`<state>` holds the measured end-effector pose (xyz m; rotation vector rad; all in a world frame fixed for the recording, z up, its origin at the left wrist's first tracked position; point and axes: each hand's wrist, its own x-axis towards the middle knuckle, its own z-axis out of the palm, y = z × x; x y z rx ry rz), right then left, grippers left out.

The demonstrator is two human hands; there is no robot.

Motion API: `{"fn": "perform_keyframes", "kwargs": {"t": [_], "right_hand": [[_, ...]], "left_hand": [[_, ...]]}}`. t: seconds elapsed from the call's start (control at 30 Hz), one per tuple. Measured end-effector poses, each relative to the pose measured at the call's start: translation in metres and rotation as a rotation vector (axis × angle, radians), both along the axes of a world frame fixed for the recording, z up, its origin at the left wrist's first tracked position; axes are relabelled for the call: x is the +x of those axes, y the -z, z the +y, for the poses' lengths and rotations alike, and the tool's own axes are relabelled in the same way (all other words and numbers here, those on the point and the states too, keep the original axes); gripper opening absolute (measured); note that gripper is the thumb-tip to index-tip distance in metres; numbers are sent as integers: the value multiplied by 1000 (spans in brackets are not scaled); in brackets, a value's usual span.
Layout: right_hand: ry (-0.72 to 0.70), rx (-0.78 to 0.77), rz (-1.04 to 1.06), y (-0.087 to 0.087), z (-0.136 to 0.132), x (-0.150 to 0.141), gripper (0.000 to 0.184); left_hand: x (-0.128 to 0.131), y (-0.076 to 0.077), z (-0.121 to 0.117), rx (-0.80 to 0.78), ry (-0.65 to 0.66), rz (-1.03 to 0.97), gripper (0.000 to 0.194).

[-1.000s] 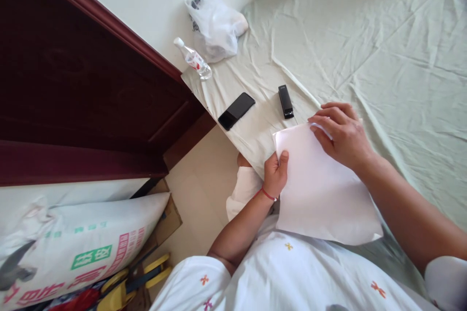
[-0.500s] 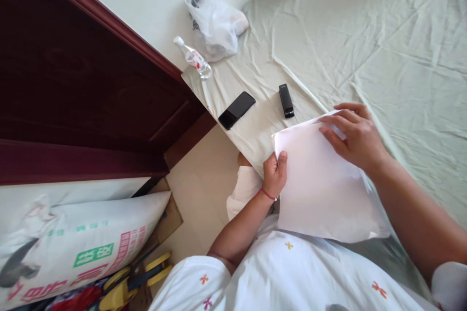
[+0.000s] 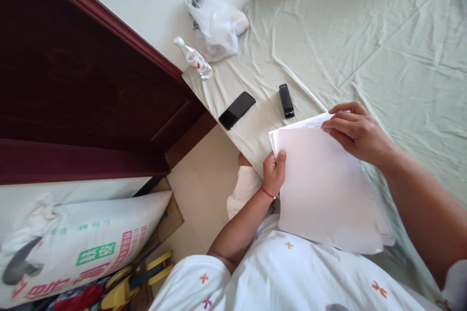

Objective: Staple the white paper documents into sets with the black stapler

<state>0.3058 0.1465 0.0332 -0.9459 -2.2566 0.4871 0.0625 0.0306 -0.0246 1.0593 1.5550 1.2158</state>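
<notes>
A stack of white paper sheets [image 3: 324, 189] lies over my lap and the edge of the cloth-covered surface. My left hand [image 3: 274, 172] grips its left edge, thumb on top and fingers underneath. At the upper right corner, my right hand [image 3: 352, 129] pinches the sheets between thumb and fingers. Along the top edge a lower sheet with printed text peeks out behind the front one. Beyond the papers lies a black stapler [image 3: 286, 101], apart from both hands. A black smartphone [image 3: 237, 110] rests to the stapler's left.
A pale green sheet [image 3: 365, 48] with wrinkles covers the surface. Near the wall stand a clear plastic bottle [image 3: 195, 60] and a white plastic bag [image 3: 219, 26]. A dark red wooden panel [image 3: 91, 68] is at the left, with a large printed sack [image 3: 83, 238] below it.
The front sheet has shifted down relative to those behind, so the printed sheet shows more at the top. My right hand has closed more on the corner; my left hand stays in place.
</notes>
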Motion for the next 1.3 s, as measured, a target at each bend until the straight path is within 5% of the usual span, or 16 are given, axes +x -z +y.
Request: {"fn": "perform_keyframes", "kwargs": {"t": [0.63,1.3], "right_hand": [[65,161,-63,12,15,-10,23],[94,130,-76,12,14,1,28]], "left_hand": [[0,-4,-1,71,38,117,57],[-1,-6,-6,189,83,234,51]]}}
